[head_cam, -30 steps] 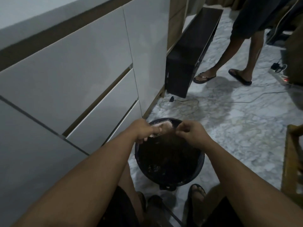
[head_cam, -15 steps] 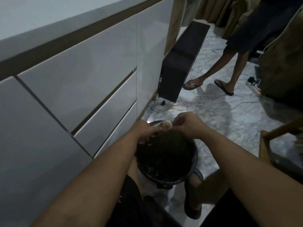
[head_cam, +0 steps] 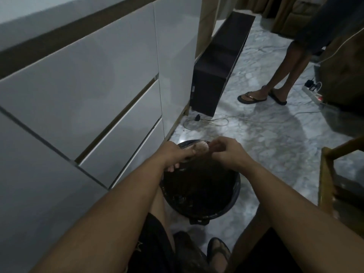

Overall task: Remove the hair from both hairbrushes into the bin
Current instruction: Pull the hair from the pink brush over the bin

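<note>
1. Hairbrush [head_cam: 197, 148] is sitting in the lower centre of the frame, directly above the far rim of the bin [head_cam: 234, 196]; only one brush is showing.
2. Left hand [head_cam: 175, 152] is gripping the brush by its near end, fingers curled round it, so the long axis is running from that grip toward the right of the frame, bristle side facing away toward the upper frame.
3. Right hand [head_cam: 228, 152] is the nearer one to the free end of the brush head, touching it from the right with fingertips closed in a narrow pinch; the hair itself is too small and dim to tell.
4. Judgement: the pull should be going rightward and down, since the bin mouth is lying straight below both hands.
5. Bin is standing on the marble floor [head_cam: 275, 134], just beside the white drawer fronts [head_cam: 88, 99] filling the left of the frame.
6. Another person's legs [head_cam: 283, 75] are standing at upper right, well apart; a cable [head_cam: 212, 121] is trailing beyond the bin.
</note>
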